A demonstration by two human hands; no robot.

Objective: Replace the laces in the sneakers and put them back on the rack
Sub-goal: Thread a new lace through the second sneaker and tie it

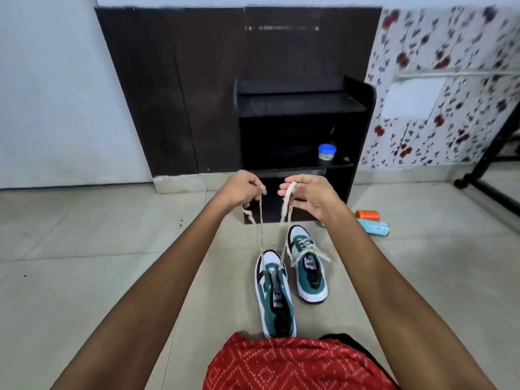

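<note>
- Head view, the hands: the left hand [242, 190] is held up in front of the rack [363, 130], its fingers curled and pinching one end of the pale lace [287, 198]. The right hand [309, 195] is raised just beside it, palm turned up and fingers partly curled, with the other end of the lace draped over them and held there.
- Head view, the sneakers: both strands are drawn up from the toe end of the near sneaker [274, 294], which lies on the tiled floor [84, 277] with its tongue bare. Only the lowest eyelets appear to be threaded. The far sneaker [306, 266], just beside it, is seen laced to the top with loose ends spread out.
- Head view, progress: one sneaker is judged finished and the other barely begun. The remaining rows are still to be threaded, and neither sneaker is on the rack yet.
- Head view, surroundings: a blue-lidded jar [327, 152] stands on a rack shelf. An orange container [367, 215] and a pale blue container [374, 227] lie on the floor to the right of the rack.
</note>
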